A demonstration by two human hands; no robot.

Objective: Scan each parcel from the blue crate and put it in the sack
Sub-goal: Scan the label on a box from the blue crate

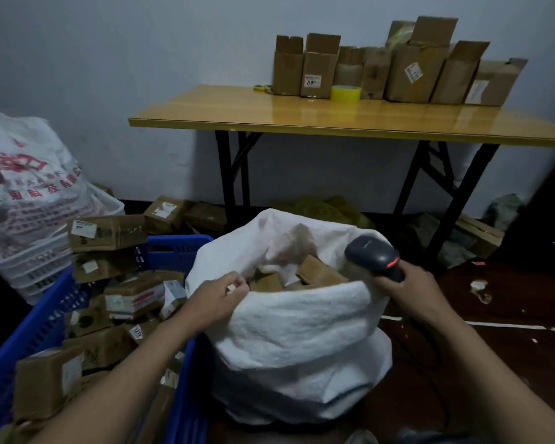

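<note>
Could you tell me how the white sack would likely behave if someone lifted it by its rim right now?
The white sack looks floppy: its rolled rim sags and folds. It would probably feel fairly heavy, since brown parcels already show near its mouth. Lifted on one side only, it might slump and spill.

Parcel-packing room: taped cartons (pixel 398 72), tape roll (pixel 345 93), folding table (pixel 205 110).

Both bare arms reach forward, hands level and apart.
The left hand (pixel 220 294) is curled, fingers pinched together, knuckles up; the right hand (pixel 407 288) is closed in a fist-like grip, wrist bent slightly inward.
</note>
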